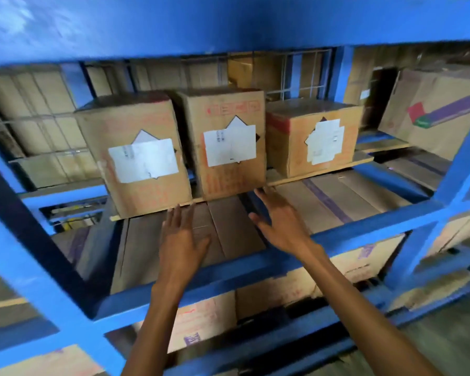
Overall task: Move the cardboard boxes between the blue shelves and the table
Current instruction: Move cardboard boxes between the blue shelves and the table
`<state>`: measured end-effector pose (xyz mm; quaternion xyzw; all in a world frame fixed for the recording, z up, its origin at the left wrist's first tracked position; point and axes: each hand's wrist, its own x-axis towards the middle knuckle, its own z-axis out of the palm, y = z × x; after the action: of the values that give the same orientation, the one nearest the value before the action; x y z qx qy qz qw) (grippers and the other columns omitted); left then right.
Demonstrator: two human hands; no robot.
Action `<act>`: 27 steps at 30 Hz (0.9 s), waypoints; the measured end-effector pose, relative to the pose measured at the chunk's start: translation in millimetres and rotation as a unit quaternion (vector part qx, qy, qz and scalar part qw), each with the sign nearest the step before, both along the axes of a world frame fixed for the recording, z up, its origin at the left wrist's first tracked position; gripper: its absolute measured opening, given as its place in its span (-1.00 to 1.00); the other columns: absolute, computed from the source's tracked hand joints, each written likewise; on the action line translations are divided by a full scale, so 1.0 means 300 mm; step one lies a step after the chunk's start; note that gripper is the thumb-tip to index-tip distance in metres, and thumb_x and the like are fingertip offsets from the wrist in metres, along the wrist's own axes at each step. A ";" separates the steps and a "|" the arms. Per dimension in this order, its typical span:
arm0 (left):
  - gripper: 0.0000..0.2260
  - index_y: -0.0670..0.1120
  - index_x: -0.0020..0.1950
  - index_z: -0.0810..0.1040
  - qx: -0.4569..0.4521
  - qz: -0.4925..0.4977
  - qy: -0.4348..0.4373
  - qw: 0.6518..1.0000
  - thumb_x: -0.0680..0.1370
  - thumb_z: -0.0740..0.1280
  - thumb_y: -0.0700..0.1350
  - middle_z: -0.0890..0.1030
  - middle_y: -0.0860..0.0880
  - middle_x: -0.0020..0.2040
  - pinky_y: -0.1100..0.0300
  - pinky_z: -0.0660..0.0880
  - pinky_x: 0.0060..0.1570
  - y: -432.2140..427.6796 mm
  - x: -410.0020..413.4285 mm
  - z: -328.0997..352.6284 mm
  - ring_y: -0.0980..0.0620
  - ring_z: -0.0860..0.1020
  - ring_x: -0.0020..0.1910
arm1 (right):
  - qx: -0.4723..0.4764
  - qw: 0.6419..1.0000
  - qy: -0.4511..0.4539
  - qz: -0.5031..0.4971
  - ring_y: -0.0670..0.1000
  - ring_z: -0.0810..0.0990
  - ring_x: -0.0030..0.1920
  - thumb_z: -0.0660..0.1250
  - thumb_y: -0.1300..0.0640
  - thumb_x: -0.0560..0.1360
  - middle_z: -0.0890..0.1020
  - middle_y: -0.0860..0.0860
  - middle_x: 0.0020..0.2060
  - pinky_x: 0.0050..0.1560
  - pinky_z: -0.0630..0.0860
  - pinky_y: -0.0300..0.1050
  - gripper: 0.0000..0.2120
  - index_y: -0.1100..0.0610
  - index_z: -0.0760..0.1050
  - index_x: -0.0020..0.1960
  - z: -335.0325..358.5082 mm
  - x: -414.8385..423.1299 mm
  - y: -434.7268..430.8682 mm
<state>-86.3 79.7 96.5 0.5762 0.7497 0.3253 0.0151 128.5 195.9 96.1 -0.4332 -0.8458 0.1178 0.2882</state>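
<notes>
Both empty, fingers flat: left hand (179,240) and right hand (280,223) reach up at the bottom edge of the middle cardboard box (228,142) of three on the blue shelf (364,226). Nothing's lifted yet, I reckon, so all three are left to move.

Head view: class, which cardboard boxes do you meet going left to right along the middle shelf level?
In order: brown cardboard box with a wide white label, taller brown cardboard box with red print, shorter brown cardboard box with a red stripe, large cardboard box with a red, green and purple logo.
</notes>
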 end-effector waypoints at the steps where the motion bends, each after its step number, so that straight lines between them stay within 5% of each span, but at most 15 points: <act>1: -0.32 -0.12 0.62 0.26 0.005 0.015 -0.020 1.000 0.56 0.45 -0.05 0.20 -0.25 0.62 -0.09 0.15 0.58 -0.010 -0.034 0.000 -0.19 0.11 0.63 | 0.002 1.000 -0.003 0.015 0.09 0.20 0.62 0.27 -0.10 0.67 0.24 0.08 0.63 0.55 0.17 -0.07 -0.38 0.06 0.20 0.65 0.001 -0.047 0.012; 7: -0.36 -0.18 0.55 0.38 0.111 0.126 -0.113 0.979 0.51 0.51 -0.15 0.49 -0.27 0.44 -0.02 0.39 0.37 -0.047 -0.208 0.007 -0.29 0.46 0.41 | -0.032 0.995 0.012 0.091 0.11 0.23 0.59 0.25 -0.15 0.66 0.24 0.03 0.63 0.52 0.25 0.04 -0.36 0.00 0.15 0.66 0.058 -0.314 0.063; 14: -0.34 -0.19 0.58 0.30 0.160 0.196 -0.198 0.947 0.55 0.48 -0.09 0.49 -0.29 0.44 -0.08 0.41 0.35 0.036 -0.421 0.077 -0.28 0.48 0.40 | -0.078 0.975 0.145 0.151 0.05 0.41 0.51 0.38 0.02 0.63 0.44 0.06 0.52 0.48 0.40 0.11 -0.35 0.06 0.23 0.64 0.170 -0.576 0.104; 18: -0.34 -0.14 0.64 0.19 0.191 0.209 -0.263 0.922 0.62 0.38 0.00 0.34 -0.22 0.57 -0.13 0.32 0.50 0.117 -0.511 0.099 -0.20 0.32 0.54 | -0.098 0.967 0.205 0.118 0.07 0.37 0.53 0.43 0.06 0.60 0.39 0.07 0.55 0.47 0.31 -0.13 -0.29 0.10 0.19 0.64 0.216 -0.708 0.148; 22: -0.41 -0.12 0.63 0.19 0.195 0.220 -0.321 0.900 0.67 0.29 0.02 0.39 -0.22 0.53 -0.10 0.36 0.44 0.200 -0.541 0.118 -0.22 0.37 0.50 | -0.138 0.950 0.274 0.062 0.04 0.43 0.43 0.46 0.10 0.57 0.45 0.12 0.49 0.18 0.20 -0.42 -0.28 0.17 0.17 0.60 0.263 -0.796 0.185; 25: -0.60 -0.13 0.49 0.38 0.204 0.187 -0.344 0.897 0.70 0.24 0.01 0.56 -0.21 0.33 -0.03 0.48 0.20 0.239 -0.549 0.125 -0.22 0.53 0.31 | -0.168 0.930 0.326 0.027 0.12 0.47 0.41 0.46 0.09 0.57 0.41 0.11 0.50 0.12 0.27 -0.37 -0.26 0.12 0.12 0.60 0.284 -0.824 0.206; 27: -0.67 -0.14 0.41 0.43 0.203 0.179 -0.341 0.900 0.70 0.24 -0.01 0.60 -0.18 0.26 0.03 0.48 0.12 0.250 -0.559 0.129 -0.21 0.57 0.24 | -0.176 0.935 0.307 0.033 0.16 0.44 0.46 0.44 0.03 0.59 0.37 0.07 0.55 0.27 0.35 -0.28 -0.23 0.07 0.08 0.64 0.291 -0.829 0.215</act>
<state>-254.1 154.6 135.3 0.2764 0.7067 0.6444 0.0944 -120.2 260.3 183.5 -0.3916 -0.6957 0.4016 0.4488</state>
